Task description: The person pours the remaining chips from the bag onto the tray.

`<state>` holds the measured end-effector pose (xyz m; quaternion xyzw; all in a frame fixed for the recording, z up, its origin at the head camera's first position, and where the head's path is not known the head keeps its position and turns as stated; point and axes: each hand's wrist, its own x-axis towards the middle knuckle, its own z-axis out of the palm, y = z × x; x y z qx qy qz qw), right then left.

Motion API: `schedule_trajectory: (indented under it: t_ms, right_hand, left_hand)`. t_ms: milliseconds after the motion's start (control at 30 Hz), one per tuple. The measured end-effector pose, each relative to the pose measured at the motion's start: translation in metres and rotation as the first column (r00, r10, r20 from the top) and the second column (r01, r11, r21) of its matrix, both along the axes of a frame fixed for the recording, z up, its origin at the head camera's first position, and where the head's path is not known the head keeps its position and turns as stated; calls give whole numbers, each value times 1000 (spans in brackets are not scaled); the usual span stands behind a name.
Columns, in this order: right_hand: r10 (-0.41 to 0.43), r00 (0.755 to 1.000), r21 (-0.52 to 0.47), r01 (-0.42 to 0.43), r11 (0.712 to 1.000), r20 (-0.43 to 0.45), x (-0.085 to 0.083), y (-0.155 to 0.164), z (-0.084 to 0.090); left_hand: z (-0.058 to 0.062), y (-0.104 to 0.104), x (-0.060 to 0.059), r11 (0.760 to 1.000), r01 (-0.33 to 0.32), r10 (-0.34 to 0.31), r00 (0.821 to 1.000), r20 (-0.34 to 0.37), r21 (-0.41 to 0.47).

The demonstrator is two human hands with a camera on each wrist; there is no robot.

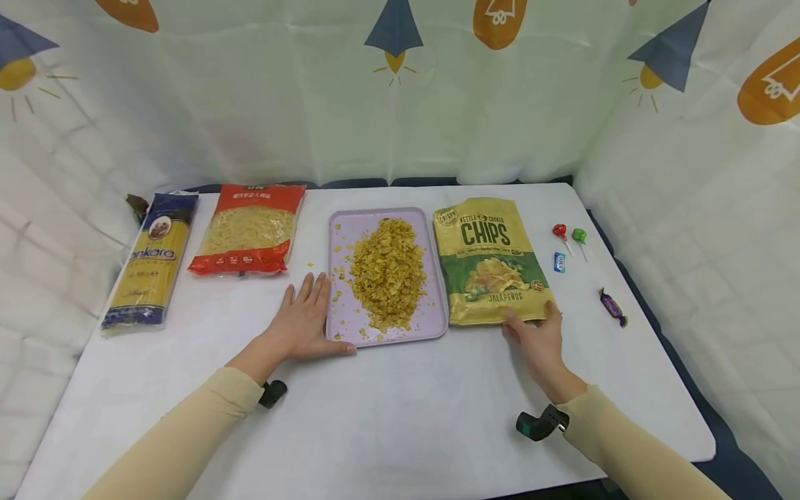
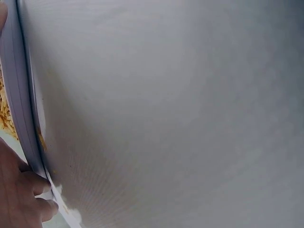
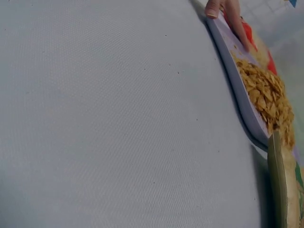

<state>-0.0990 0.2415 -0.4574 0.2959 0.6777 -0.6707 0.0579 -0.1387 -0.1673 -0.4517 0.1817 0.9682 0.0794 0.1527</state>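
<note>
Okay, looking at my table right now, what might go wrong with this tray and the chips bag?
The crushed chips are heaped on the shallow lilac tray, with crumbs already at its rim and on the table; a tilt or jerk by the left hand at its corner would likely spill more. The right hand holds only the chips bag bottom edge, so lifting it could let it flop or slip.

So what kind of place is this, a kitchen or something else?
Probably a staged tabletop set rather than a kitchen: a white cloth-covered table curtained by pale printed fabric backdrops, with packaged food such as a yellow-green chips bag laid in a row beside a lilac plastic tray.
</note>
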Motion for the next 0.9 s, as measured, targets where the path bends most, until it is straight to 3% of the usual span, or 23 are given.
schedule_trajectory:
  t_ms: [367, 533, 633, 700, 767, 900]
  right_hand:
    - [41, 998, 79, -46, 996, 56, 3, 5, 5]
    - [131, 986, 111, -142, 984, 103, 6, 12, 13]
    - [225, 970, 164, -237, 957, 92, 4, 17, 22]
    - [323, 944, 250, -329, 911, 65, -1, 21, 30]
    - [431, 902, 357, -410, 840, 22, -9, 25, 38]
    - [613, 790, 592, -487, 642, -15, -34, 32, 55]
  left_hand:
    - [-4, -2, 1, 1000, -6, 6, 1000, -7, 7]
    - [-5, -2, 1, 1000, -6, 6, 1000, -5, -1]
    - [-2, 0, 1, 1000, -7, 7, 1000, 8, -5]
    - [1, 1, 0, 1000, -5, 5, 1000, 19, -1]
    - [3, 1, -1, 1000, -2, 2, 1000, 28, 0]
    - [12, 0, -7, 1000, 11, -11, 1000, 18, -22]
